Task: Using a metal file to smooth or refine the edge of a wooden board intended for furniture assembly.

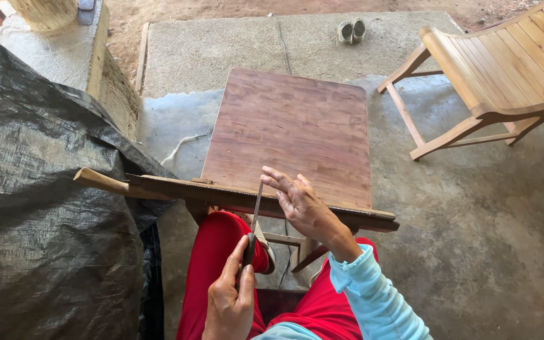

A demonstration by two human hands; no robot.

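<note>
A small brown wooden table (291,126) stands in front of my knees in red trousers. Across its near edge lies a long flat blade (221,192) with a pale wooden handle (99,181) sticking out to the left. A thin metal file (257,204) stands across the blade. My left hand (229,302) grips the file's dark handle low down, over my left thigh. My right hand (300,204), in a light blue sleeve, rests on the blade with its fingertips pressing the file's far end.
A black woven tarpaulin (39,208) covers a bulky heap at my left. A slatted wooden reclining chair (505,69) stands at the right rear on the concrete floor. A pair of shoes (351,30) sits beyond the table. A concrete ledge (58,44) is at the left rear.
</note>
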